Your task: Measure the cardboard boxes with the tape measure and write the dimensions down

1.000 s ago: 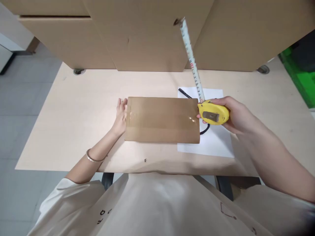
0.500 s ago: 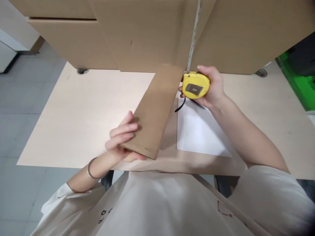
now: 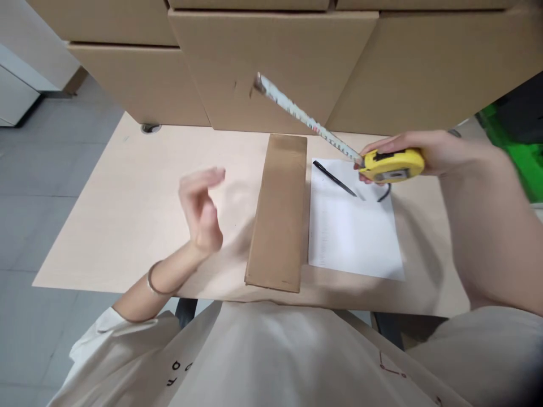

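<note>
My right hand point(image 3: 424, 154) grips a yellow tape measure point(image 3: 394, 165) above the right side of the table. Its white blade point(image 3: 311, 124) sticks out up and to the left, with the metal end hook in the air before the stacked boxes. A black strap dangles from the case. My left hand point(image 3: 200, 212) hovers over the table with its fingers apart and holds nothing. To its right, a long narrow cardboard box point(image 3: 278, 212) lies flat on the table. Right of that box is a white sheet of paper point(image 3: 354, 237) with a black pen point(image 3: 334, 177) on it.
Large cardboard boxes point(image 3: 271, 68) stand stacked along the back of the pale wooden table point(image 3: 114, 226). A round cable hole point(image 3: 150, 129) sits at the back left. A green crate point(image 3: 515, 164) is beyond the table's right edge, and grey floor tiles point(image 3: 29, 232) show at left.
My left hand has let go of the narrow box, which now rests on the table. My right hand has moved right with the tape measure, and the blade has swung from upward to the left.
</note>
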### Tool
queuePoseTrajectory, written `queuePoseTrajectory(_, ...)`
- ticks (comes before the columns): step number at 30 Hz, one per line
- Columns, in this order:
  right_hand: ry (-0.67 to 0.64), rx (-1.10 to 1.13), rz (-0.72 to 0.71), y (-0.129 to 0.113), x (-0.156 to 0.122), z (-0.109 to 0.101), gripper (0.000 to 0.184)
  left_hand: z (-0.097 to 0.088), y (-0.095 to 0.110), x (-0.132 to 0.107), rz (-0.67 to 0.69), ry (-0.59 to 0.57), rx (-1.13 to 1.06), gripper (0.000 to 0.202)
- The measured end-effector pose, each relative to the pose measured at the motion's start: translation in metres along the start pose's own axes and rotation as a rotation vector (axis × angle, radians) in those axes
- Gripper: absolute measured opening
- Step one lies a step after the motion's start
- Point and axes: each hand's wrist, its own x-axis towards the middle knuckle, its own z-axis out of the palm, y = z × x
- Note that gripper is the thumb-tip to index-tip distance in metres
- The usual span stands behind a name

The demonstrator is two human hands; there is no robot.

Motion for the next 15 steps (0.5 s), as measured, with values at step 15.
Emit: queuePoseTrajectory(15, 0.212, -0.291, 0.264, -0.019, -0.016, -0.033, 0.042, 0.092, -0.057, 0.094, -0.535, -0.515, -0.461, 0.047)
